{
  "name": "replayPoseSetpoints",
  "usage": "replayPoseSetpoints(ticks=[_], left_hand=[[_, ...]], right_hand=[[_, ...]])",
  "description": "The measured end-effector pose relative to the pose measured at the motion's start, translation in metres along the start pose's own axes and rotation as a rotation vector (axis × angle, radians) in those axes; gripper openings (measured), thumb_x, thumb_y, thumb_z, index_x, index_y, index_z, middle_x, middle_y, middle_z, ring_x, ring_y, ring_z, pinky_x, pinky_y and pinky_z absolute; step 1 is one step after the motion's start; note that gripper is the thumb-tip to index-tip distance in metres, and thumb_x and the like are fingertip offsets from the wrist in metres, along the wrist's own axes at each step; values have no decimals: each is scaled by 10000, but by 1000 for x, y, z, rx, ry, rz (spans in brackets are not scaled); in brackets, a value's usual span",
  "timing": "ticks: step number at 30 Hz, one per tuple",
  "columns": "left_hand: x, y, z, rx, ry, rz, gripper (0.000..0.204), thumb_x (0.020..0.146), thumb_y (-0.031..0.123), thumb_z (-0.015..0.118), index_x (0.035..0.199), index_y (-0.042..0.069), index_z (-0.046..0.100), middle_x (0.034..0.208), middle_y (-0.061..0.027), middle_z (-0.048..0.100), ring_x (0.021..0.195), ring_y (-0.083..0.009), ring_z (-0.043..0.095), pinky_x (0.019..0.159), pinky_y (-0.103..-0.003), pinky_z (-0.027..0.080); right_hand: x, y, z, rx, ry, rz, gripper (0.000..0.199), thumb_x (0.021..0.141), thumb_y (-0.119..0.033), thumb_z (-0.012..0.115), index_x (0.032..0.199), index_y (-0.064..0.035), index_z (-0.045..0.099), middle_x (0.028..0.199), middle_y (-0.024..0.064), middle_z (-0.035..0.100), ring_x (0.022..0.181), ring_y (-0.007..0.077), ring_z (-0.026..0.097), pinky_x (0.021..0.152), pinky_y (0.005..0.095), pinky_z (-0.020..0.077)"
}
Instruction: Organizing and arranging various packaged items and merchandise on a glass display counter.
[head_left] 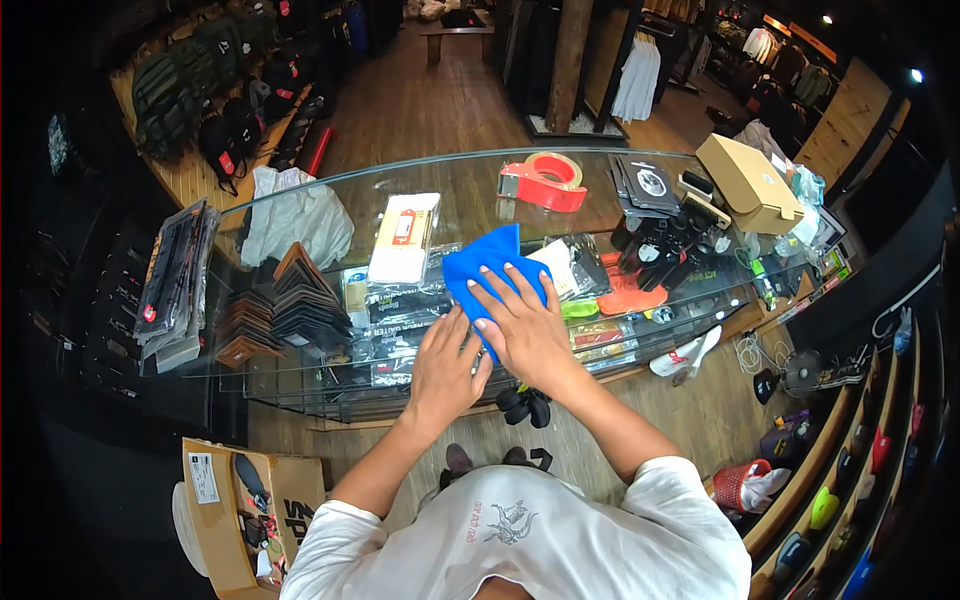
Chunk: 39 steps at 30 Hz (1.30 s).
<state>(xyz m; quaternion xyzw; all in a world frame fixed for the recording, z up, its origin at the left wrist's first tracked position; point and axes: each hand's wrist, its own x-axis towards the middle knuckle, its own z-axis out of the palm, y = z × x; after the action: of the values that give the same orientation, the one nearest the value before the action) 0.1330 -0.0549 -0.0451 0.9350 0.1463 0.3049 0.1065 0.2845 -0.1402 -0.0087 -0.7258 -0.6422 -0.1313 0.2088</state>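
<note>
A bright blue cloth (492, 258) lies folded on the glass top of a display counter (325, 215). My right hand (525, 338) rests flat on it, fingers stretched and slightly apart. Beside it, my left hand (442, 372) lies on the glass at the cloth's lower left edge, with its fingers extended. Neither hand grips anything. To the left of the cloth is a white packet with a red and orange label (405, 238). Through the glass, under and around my hands, several packaged goods show on the shelf below.
A red tape dispenser (543, 183) stands at the counter's far side. Black cards (650, 187), a cardboard box (750, 185) and dark gadgets crowd the right. Leftward are a white plastic bag (297, 222) and packaged items (172, 285). An open carton (215, 500) sits at lower left.
</note>
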Motion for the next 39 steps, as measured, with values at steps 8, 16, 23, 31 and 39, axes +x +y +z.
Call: replayPoseSetpoints(ticks=[8, 16, 23, 31, 39], left_hand=[[3, 7, 1, 33, -36, -5, 541, 913, 214, 686, 1417, 72, 548, 1448, -179, 527, 1377, -344, 471, 1149, -476, 354], [-3, 8, -7, 67, -53, -36, 554, 915, 207, 675, 1430, 57, 538, 1467, -184, 515, 1373, -351, 472, 1153, -488, 356], [-2, 1, 3, 107, -65, -20, 365, 837, 125, 701, 1176, 0, 642, 1379, -212, 554, 1373, -359, 477, 1129, -500, 368], [-5, 3, 1, 81, 32, -34, 563, 733, 95, 808, 1271, 70, 644, 1333, -139, 593, 1309, -306, 530, 1069, -449, 407], [-10, 4, -44, 113, 285, -88, 520, 688, 61, 822, 1185, 139, 692, 1101, -44, 683, 1033, -258, 642, 843, -399, 475]], right_hand=[[-8, 79, 13, -147, -54, 193, 539, 980, -341, 559, 1498, -206, 495, 1621, 134, 359, 1499, 377, 313, 1204, 622, 184], [-9, 72, -11, -9, -55, 179, 426, 1054, -311, 465, 1450, -187, 559, 1554, 161, 454, 1452, 380, 392, 1203, 595, 220], [-5, 22, -1, 90, -60, 43, 443, 1031, -338, 523, 1445, -187, 565, 1565, 148, 435, 1482, 368, 343, 1217, 580, 195], [-51, 147, -25, -19, 30, 242, 363, 1019, -294, 549, 1340, -173, 669, 1491, 145, 530, 1422, 365, 443, 1196, 577, 254], [-42, 120, -46, 28, 474, 346, 160, 902, -158, 727, 1010, -41, 712, 1125, 150, 649, 1053, 324, 606, 919, 442, 458]])
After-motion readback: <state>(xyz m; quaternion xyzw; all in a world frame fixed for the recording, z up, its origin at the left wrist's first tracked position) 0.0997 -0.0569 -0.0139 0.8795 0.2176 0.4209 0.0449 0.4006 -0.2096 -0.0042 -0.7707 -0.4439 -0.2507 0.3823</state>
